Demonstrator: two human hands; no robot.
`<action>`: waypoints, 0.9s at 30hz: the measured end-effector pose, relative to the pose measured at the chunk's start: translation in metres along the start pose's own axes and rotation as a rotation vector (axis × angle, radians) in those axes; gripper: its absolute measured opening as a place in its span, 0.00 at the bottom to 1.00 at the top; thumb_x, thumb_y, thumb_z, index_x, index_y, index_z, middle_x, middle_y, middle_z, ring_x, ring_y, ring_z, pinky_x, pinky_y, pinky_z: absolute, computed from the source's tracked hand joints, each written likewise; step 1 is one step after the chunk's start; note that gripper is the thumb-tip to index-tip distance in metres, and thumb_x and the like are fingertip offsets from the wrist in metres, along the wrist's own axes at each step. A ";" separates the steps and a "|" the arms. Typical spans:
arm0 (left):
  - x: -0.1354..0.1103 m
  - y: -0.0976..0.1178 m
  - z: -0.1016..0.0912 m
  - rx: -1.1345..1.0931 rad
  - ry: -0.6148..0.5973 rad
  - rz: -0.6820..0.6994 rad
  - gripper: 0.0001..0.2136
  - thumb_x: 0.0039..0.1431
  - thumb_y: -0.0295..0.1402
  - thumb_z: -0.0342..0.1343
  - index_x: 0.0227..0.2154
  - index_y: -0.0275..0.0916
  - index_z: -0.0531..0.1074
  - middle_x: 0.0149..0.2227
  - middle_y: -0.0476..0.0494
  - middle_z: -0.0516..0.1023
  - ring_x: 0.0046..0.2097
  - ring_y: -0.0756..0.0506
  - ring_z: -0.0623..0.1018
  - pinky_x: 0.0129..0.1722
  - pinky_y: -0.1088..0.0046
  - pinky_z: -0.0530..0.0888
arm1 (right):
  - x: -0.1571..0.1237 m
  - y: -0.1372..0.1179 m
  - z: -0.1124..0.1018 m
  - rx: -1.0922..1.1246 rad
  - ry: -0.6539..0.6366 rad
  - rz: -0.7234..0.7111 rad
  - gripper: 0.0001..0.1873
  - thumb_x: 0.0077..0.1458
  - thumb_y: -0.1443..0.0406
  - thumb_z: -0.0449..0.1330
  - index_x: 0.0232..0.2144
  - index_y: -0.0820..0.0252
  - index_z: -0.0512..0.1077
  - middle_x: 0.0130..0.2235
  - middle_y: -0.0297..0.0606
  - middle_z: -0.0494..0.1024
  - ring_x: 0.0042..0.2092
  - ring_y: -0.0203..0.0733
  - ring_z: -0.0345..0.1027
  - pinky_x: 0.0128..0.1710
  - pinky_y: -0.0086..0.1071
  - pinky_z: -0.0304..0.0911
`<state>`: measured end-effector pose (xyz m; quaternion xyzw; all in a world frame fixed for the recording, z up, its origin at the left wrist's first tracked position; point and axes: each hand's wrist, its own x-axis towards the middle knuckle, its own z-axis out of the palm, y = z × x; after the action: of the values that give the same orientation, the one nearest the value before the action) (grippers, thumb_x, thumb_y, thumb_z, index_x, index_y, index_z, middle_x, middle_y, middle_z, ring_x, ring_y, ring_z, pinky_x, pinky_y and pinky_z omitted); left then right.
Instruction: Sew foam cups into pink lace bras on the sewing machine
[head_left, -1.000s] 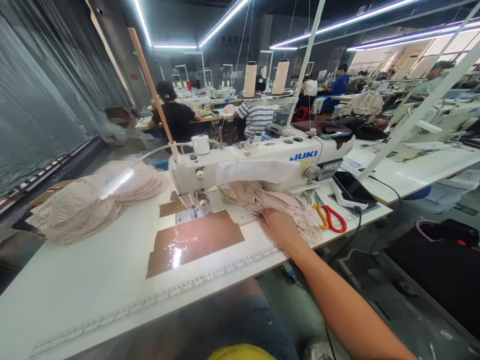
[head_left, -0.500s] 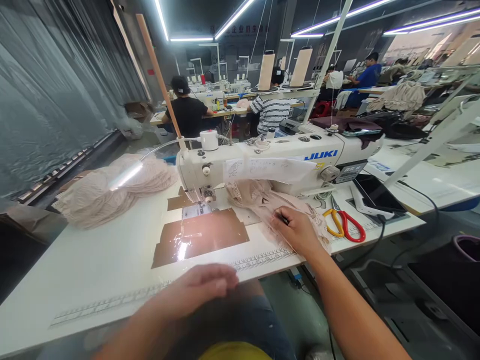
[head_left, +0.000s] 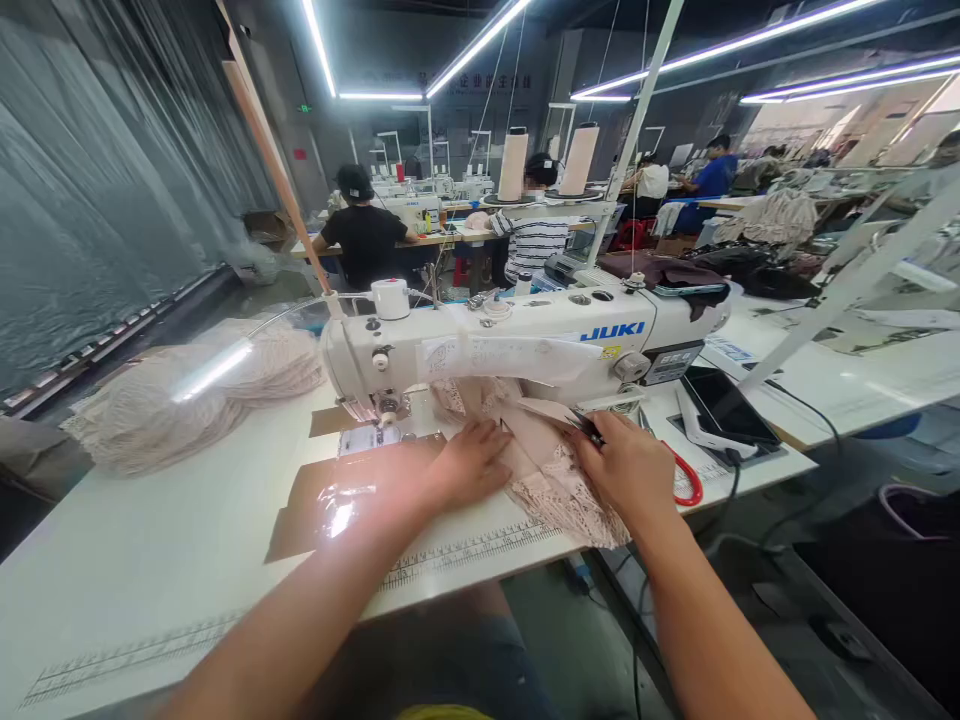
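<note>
A beige, sheer lace-trimmed fabric (head_left: 559,490) lies bunched under the arm of the white sewing machine (head_left: 517,330) and spreads toward the table's front edge. My left hand (head_left: 469,465) rests on its left part, fingers curled and pressed into the cloth. On the fabric's right side my right hand (head_left: 630,465) is closed around a small black tool (head_left: 589,427); its exact kind is mostly hidden by the fingers. The red-handled scissors (head_left: 688,480) lie just right of this hand, partly covered by it. The needle area (head_left: 386,410) is left of both hands.
A pile of beige lace pieces (head_left: 195,390) lies at the table's left. Brown board under clear film (head_left: 330,500) covers the table before the needle. A dark tablet (head_left: 724,400) and a white bracket are at right. Thread cones (head_left: 513,165) stand behind; several people sit farther back.
My left hand has moved from the table's front edge up onto the fabric. My right hand has shifted slightly right and down, and the fabric is spread wider toward the front. The view has shifted.
</note>
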<state>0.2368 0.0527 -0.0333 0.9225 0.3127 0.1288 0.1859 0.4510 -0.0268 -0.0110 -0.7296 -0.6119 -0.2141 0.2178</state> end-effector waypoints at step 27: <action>-0.128 0.025 -0.057 -1.196 -0.347 -0.120 0.16 0.58 0.42 0.53 0.29 0.33 0.77 0.19 0.50 0.67 0.21 0.54 0.61 0.21 0.78 0.59 | -0.040 -0.046 0.015 0.878 -0.275 0.175 0.19 0.60 0.52 0.48 0.27 0.57 0.67 0.22 0.32 0.68 0.26 0.39 0.63 0.28 0.32 0.59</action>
<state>0.1312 -0.0307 0.0126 0.6470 0.2032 0.1193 0.7252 0.4002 -0.0429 -0.0435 -0.6388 -0.6039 0.1831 0.4401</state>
